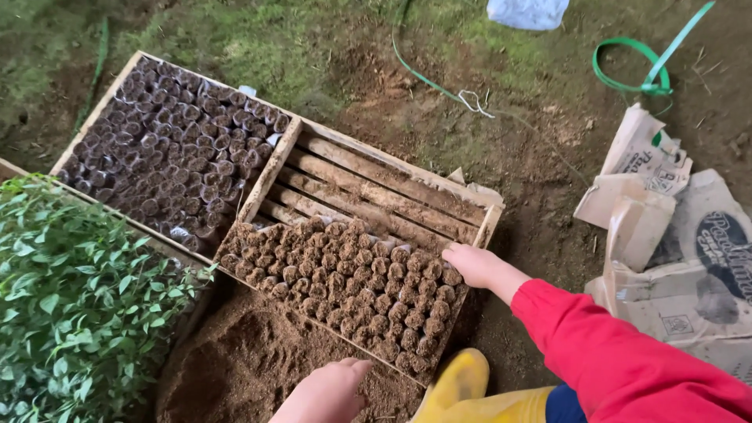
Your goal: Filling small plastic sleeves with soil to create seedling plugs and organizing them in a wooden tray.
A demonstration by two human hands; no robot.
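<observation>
A wooden slatted crate lies on the ground. Its left half holds several dark, plastic-wrapped soil pots. The near part of its right half is packed with several brown soil plugs. My right hand, in a red sleeve, rests on the plugs at the right end of the back row, fingers curled over one. My left hand hovers low over a heap of loose brown soil just in front of the crate; whether it holds anything is hidden.
A tray of green leafy seedlings fills the left side. My yellow boot stands by the crate's near corner. Crumpled paper sacks lie at the right. Green strapping and a white bag lie on the dirt beyond.
</observation>
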